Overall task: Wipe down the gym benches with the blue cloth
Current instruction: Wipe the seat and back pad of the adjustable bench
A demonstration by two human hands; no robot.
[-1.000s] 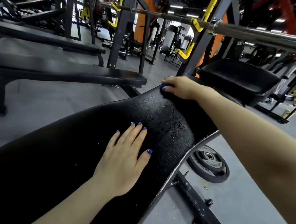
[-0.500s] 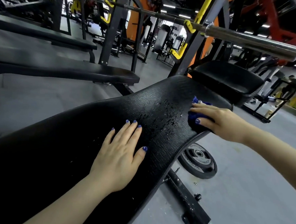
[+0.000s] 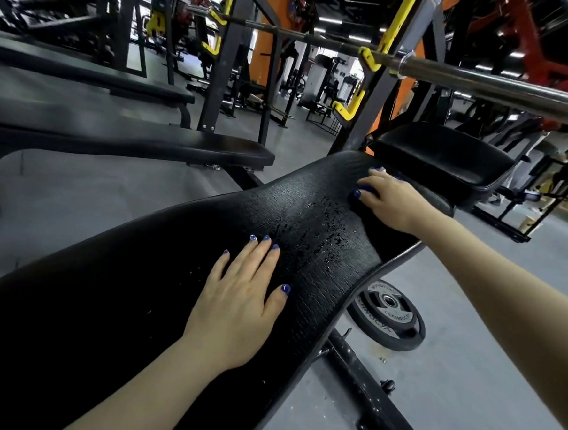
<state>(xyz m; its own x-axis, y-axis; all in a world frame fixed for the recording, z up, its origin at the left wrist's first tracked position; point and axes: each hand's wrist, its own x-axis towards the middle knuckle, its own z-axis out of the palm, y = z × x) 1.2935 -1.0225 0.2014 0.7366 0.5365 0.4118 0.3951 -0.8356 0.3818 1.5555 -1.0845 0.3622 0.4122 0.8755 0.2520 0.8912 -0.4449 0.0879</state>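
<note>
Blue cloth [image 3: 364, 189], gripped under the right hand [image 3: 390, 198], has been swept back leftward across the bench [image 3: 173, 258], droplets remaining near the flat, empty left hand [image 3: 237, 298].

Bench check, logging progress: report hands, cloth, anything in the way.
Left hand flat on bench pad, empty. Right hand pressing blue cloth near pad's far end. Droplets between hands unwiped. Nothing blocking.

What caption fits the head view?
Right hand wipes wet bench with cloth; left hand braces flat.
</note>
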